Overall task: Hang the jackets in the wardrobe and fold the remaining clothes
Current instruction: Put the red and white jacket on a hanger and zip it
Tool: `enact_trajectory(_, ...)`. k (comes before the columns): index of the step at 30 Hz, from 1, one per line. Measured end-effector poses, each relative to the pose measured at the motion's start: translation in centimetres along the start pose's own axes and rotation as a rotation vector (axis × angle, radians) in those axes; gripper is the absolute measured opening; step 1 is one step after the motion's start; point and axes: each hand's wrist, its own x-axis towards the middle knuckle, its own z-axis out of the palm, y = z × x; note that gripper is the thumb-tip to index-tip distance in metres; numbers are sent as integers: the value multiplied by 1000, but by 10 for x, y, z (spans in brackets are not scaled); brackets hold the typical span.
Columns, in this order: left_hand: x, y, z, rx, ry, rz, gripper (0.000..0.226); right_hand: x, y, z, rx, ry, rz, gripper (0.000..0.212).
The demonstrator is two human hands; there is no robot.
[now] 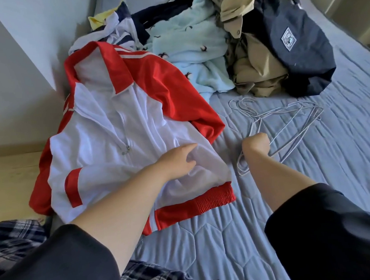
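Hands — L hand [178, 159] open, flat on red/white jacket [114, 131]; R hand [256, 145] fisted round wire hangers [287, 122].

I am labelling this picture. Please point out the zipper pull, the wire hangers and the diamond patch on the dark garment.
zipper pull [127, 148], head view, on the metal tab.
wire hangers [291, 120], head view, on the crossing wires.
diamond patch [288, 39], head view, on its centre.
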Motion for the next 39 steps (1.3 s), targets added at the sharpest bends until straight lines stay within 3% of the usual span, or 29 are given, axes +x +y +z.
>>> enact_trajectory(4, -2, -4, 4, -1, -12, -18, 59, -8, -6, -1, 148, -84, 57, 26)
enact_trajectory(8, -6, -10, 2, -28, -13, -40, 56, -21, -11, 5, 294, 33, 96, 28)
enact_trajectory(10, -8, -15, 1, -41, -8, -53, 53, -34, -21, 11, 509, 63, 113, 31)
enact_trajectory(12, -10, -21, -1, -48, 30, -69, 47, -48, -31, 21, 448, 10, 42, 32)
enact_trajectory(13, -12, -24, -4, -56, 49, -76, 44, -58, -37, 22, 566, 13, 49, 29)
enact_trajectory(16, -18, -39, -12, -94, 82, -88, 34, -85, -59, 31, 424, 115, -115, 15)
enact_trajectory(21, -31, -78, -29, -182, 226, -235, 31, -134, -88, 39, 419, 7, -433, 18)
enact_trajectory(27, -56, -133, -51, -342, 365, -413, 36, -183, -118, 54, 435, 16, -988, 16)
enact_trajectory(30, -72, -156, -58, -486, 519, -488, 46, -196, -135, 68, 396, -41, -1031, 15)
enact_trajectory(33, -88, -170, -67, -808, 712, -556, 67, -196, -144, 85, 299, -98, -990, 32)
enact_trajectory(36, -97, -177, -80, -989, 968, -572, 79, -184, -147, 101, 51, -160, -855, 50)
enact_trajectory(39, -102, -190, -91, -1253, 1115, -622, 83, -171, -146, 112, -201, -211, -793, 50)
